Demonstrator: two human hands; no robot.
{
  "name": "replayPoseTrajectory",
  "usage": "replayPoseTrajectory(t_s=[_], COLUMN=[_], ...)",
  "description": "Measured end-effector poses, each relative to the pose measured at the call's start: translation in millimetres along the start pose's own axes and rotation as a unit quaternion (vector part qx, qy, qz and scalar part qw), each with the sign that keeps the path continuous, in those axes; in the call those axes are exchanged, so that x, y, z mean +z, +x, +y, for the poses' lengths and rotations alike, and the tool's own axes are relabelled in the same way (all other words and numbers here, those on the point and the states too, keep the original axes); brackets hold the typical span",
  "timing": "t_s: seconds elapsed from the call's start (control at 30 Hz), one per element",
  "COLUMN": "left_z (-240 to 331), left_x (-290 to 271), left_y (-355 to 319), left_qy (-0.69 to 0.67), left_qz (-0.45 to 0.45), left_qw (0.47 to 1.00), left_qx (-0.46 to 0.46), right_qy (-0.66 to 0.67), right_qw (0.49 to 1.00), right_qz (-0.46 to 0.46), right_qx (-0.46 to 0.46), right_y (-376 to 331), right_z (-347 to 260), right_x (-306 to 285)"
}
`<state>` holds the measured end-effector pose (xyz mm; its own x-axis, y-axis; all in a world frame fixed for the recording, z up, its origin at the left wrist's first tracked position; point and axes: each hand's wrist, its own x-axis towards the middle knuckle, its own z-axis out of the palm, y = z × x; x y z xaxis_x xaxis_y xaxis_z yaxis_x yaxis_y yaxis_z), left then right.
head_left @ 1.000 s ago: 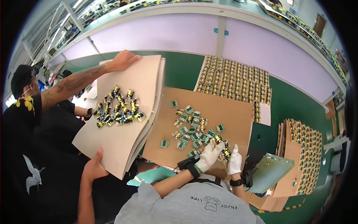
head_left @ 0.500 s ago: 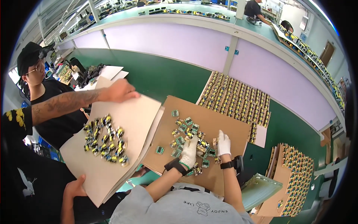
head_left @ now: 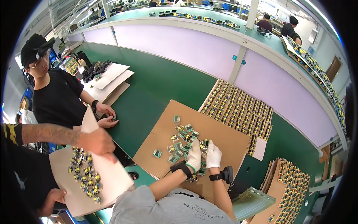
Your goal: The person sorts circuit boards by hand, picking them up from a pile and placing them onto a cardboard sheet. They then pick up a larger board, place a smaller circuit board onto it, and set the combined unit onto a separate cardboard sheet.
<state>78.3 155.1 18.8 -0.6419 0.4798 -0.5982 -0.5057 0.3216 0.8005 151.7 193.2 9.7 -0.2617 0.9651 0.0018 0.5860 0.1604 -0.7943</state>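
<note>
surface and surroundings of two gloved hands at work. the bench (head_left: 149,87) is green and runs the length of the view; on it, nearest the wearer, lies a brown cardboard sheet (head_left: 160,130), set askew. loose boards (head_left: 178,146) form an untidy heap at its middle, some green side up, one lying apart toward the left edge. the left hand (head_left: 194,155) and right hand (head_left: 213,155) reach into the right side of this heap, fingers forward and partly closed, boards between them; whether either has hold of one cannot be told. beyond the sheet, further boards stand in close rows (head_left: 238,108) beside a lilac partition (head_left: 167,44). lower right: a cardboard stack (head_left: 274,190), also bearing rows, and near it a translucent panel (head_left: 255,203). lower left: a tattooed arm (head_left: 52,135) extends over a curved pale sheet (head_left: 112,177) carrying a cluster of boards. left: a co-worker (head_left: 57,99) in black cap and top, hands together at the bench edge. top: a shelf (head_left: 126,18) above the partition, with boards in line and a coiled black cable (head_left: 263,31); behind it, seated people and, far right, a brown door (head_left: 333,68).
</note>
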Motion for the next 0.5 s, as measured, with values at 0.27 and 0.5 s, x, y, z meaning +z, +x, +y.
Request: replayPoseTrajectory(t_s=[0.27, 0.5], left_z=[15, -10], left_x=[-15, -27], left_y=[-2, 4], left_qy=[-0.125, -0.087], left_qz=[0.052, -0.009], left_qw=[0.986, 0.994], left_qx=[-0.097, 0.068], right_qy=[0.146, -0.082], right_qw=[0.989, 0.983], right_qz=[-0.007, 0.146], right_qx=[0.017, -0.081], right_y=[2, 2], right_z=[1, 18], right_x=[17, 13])
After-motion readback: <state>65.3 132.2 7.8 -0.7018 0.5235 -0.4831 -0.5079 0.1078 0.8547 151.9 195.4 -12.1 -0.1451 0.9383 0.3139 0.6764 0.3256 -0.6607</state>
